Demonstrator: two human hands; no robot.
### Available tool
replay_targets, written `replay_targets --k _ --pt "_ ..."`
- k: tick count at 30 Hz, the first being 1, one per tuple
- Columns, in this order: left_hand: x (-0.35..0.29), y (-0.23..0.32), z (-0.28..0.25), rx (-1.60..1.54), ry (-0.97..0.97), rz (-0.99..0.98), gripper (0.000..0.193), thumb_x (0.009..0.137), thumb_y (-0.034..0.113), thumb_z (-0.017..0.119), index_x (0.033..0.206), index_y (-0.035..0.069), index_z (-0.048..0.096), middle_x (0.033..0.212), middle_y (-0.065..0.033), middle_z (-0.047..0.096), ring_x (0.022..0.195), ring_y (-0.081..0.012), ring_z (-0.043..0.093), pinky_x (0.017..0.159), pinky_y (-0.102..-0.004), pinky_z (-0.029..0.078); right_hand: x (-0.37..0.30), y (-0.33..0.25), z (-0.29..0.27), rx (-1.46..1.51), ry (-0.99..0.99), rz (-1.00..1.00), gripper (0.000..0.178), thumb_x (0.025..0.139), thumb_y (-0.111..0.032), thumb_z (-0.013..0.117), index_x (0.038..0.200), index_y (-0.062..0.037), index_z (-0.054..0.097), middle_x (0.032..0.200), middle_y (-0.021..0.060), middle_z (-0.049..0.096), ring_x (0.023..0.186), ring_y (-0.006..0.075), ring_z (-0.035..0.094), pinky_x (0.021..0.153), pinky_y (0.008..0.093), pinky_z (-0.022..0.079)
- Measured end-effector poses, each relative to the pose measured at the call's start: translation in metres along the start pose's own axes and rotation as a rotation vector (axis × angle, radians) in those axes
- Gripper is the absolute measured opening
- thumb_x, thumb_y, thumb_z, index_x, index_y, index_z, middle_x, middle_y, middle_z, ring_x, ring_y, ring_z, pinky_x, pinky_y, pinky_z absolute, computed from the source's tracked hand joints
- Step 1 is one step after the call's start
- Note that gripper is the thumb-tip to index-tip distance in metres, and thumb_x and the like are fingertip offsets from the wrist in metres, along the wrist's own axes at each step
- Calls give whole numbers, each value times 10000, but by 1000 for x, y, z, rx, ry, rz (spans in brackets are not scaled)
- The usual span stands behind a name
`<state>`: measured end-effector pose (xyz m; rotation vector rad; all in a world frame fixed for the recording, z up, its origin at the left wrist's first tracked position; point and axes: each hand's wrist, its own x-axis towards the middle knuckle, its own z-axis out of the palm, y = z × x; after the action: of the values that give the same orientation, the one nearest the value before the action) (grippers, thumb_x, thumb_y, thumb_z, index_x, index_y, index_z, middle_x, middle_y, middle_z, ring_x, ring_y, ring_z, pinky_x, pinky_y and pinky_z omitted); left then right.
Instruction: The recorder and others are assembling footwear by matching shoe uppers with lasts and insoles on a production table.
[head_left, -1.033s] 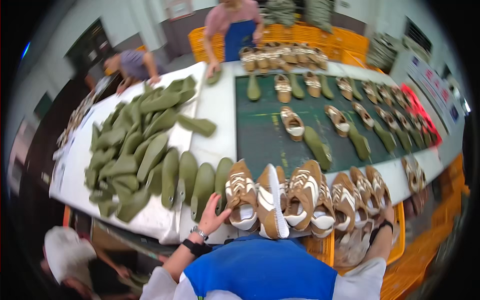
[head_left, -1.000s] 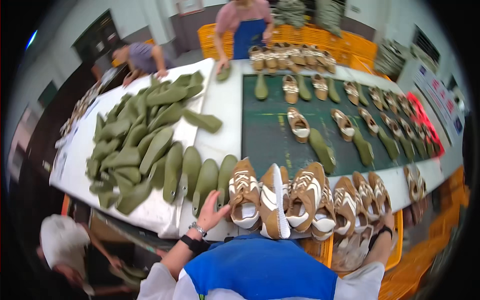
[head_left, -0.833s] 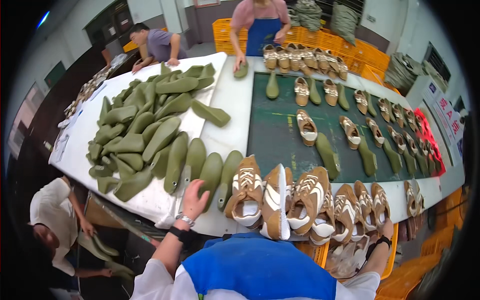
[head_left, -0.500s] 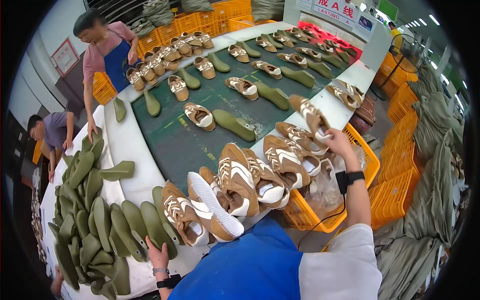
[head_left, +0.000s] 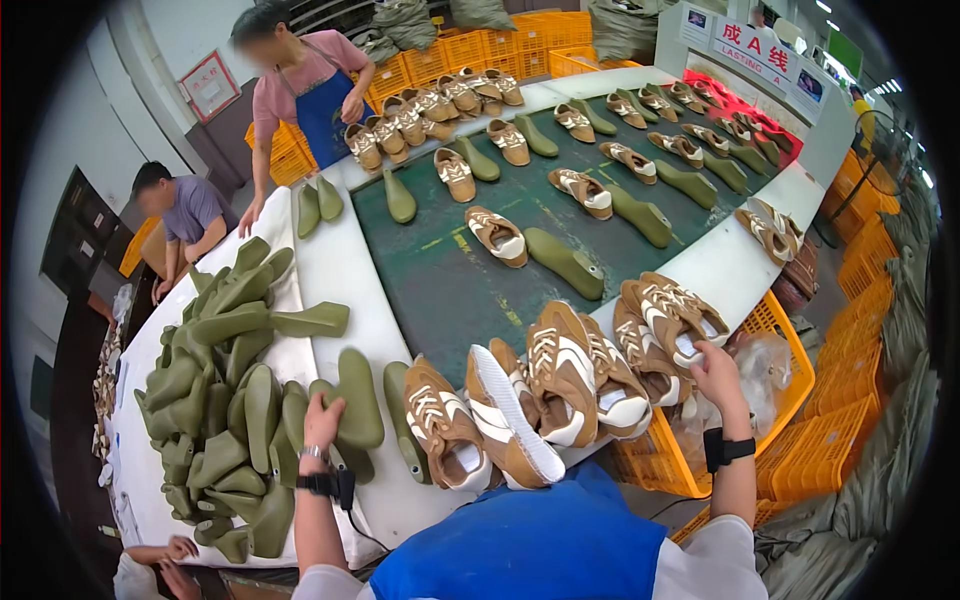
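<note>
My left hand [head_left: 322, 420] is closed on an olive-green shoe last [head_left: 361, 398], tipped up at the right edge of a heap of similar lasts [head_left: 215, 385]. At the right end of a near row of brown-and-white sneakers, my right hand [head_left: 716, 376] grips the heel of one sneaker [head_left: 672, 312]. Between my hands stand several more sneakers, among them one [head_left: 508, 415] turned to show its white sole. Another last [head_left: 403, 425] lies beside the leftmost sneaker [head_left: 447, 420].
A green conveyor belt [head_left: 420, 290] carries sneakers and lasts in pairs. An orange crate [head_left: 650, 465] with clear plastic bags stands at my right. Across the table, a co-worker [head_left: 310, 90] reaches to the heap; another person [head_left: 195, 215] bends behind it. More hands [head_left: 165, 560] show at lower left.
My right hand has brought the raised sneaker down and nearer, to the row's right end. My left hand has lifted a last at the heap's edge. The co-worker's last now lies beside another.
</note>
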<state>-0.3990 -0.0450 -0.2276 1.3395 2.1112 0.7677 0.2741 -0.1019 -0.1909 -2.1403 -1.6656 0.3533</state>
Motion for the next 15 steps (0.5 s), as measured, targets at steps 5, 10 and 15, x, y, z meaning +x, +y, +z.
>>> replay_targets --k 5,10,15 --pt "68 138 25 418 98 407 541 794 357 560 1272 161 402 842 -247 627 802 -437 588 716 -496 468 -7 -6 -3 -13 20 31 347 726 -93 630 1063 -48 562 830 160 572 759 323 563 684 395 450" --pt "150 179 123 591 -145 345 525 815 327 494 1281 116 374 901 -289 607 848 -447 586 779 -501 463 -8 -16 -2 -20 38 48 347 732 -69 619 1072 -50 552 869 166 566 761 322 574 685 392 460" --pt "142 163 257 604 -508 221 698 778 275 483 1378 30 222 1139 -269 549 1021 -339 576 890 -388 442 -13 -22 -2 40 67 97 349 734 -63 615 1076 -64 547 880 165 561 753 321 573 667 384 464"
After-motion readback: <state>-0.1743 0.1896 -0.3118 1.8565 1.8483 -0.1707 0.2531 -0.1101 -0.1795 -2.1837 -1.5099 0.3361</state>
